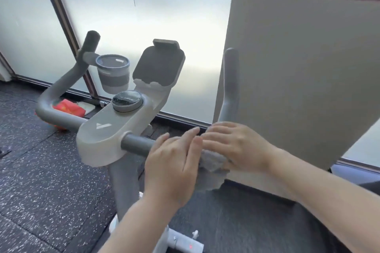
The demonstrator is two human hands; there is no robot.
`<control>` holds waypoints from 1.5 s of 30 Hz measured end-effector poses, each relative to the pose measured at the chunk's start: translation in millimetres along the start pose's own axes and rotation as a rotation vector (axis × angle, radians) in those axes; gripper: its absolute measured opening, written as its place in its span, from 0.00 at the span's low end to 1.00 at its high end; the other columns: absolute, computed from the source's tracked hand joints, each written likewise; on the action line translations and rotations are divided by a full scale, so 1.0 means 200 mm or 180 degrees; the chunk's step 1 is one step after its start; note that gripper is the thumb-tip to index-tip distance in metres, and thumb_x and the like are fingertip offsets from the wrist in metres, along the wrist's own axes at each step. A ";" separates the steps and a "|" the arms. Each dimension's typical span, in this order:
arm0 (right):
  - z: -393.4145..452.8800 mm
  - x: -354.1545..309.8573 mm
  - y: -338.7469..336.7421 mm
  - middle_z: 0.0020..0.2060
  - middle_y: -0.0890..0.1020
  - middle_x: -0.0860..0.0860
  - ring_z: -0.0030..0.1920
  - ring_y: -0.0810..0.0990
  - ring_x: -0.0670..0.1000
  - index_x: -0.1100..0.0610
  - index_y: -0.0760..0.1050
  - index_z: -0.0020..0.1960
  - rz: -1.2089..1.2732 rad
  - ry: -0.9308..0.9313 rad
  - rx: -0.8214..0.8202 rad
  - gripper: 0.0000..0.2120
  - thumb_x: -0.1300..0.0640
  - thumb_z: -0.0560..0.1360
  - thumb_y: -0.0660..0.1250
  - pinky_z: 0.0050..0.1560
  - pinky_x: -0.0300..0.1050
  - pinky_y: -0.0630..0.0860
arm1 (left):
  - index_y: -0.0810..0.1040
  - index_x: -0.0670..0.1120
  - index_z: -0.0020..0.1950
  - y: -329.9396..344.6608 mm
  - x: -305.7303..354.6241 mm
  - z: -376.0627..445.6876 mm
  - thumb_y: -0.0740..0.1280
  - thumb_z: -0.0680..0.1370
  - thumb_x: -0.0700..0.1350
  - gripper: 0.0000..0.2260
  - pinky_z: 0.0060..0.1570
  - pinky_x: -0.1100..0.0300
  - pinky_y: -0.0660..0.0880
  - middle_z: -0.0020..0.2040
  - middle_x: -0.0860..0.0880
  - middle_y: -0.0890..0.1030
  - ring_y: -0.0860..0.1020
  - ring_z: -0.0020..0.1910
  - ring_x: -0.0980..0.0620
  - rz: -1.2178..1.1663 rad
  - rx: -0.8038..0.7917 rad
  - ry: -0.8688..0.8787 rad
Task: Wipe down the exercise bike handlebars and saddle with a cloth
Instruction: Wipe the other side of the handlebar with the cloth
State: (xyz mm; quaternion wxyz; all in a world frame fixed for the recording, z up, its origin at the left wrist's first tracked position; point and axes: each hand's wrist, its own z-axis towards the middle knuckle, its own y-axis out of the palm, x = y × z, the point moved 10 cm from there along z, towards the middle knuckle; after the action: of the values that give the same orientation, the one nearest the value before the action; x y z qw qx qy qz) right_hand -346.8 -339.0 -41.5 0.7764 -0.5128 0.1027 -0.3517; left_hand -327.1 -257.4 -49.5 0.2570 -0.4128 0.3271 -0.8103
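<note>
Both our hands, left hand [172, 162] and right hand [236, 146], lie nearly flat, fingers pressing the cloth [211, 163] on the right handlebar [137, 144]. We should wrap the cloth round fully and slide outward toward the upright grip [231, 80].

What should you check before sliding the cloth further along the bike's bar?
1. Cloth is on the right handlebar: ok.
2. Both hands are on it, left hand and right hand: ok.
3. Bar toward the console is free of things: ok.
4. Upright grip is not yet covered by the cloth: ok.
5. Saddle in view: not ok.
6. Cloth damp: cannot tell.
</note>
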 end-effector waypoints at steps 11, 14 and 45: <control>-0.19 0.08 -0.03 0.75 0.64 0.51 0.77 0.49 0.53 0.50 0.70 0.70 -0.0127 0.3162 0.1052 0.24 0.48 0.76 0.53 0.75 0.53 0.41 | 0.73 0.60 0.63 0.23 -0.05 0.21 0.47 0.83 0.54 0.17 0.51 0.56 0.66 0.62 0.56 0.78 0.74 0.62 0.51 0.0127 -0.1300 -0.0826; -0.22 0.19 -0.08 0.73 0.67 0.51 0.76 0.54 0.54 0.50 0.74 0.68 -0.0266 0.2523 0.0842 0.21 0.49 0.76 0.58 0.75 0.53 0.46 | 0.80 0.56 0.54 0.24 -0.04 0.26 0.51 0.77 0.60 0.20 0.59 0.50 0.71 0.54 0.55 0.82 0.77 0.57 0.51 -0.0864 -0.1199 -0.0850; -0.24 0.50 0.08 0.53 0.76 0.49 0.53 0.78 0.46 0.46 0.64 0.56 0.2833 0.4022 0.2835 0.18 0.57 0.74 0.70 0.56 0.43 0.75 | 0.62 0.59 0.62 0.23 0.02 0.22 0.51 0.82 0.51 0.09 0.45 0.52 0.65 0.56 0.51 0.80 0.76 0.55 0.44 0.0133 -0.1071 -0.0760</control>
State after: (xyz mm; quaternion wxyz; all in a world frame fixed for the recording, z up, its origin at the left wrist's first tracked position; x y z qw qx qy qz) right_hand -291.6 -435.3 -56.7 0.7667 0.2134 0.5550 -0.2420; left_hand -285.2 -303.7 -61.9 0.2381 -0.5362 0.4336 -0.6840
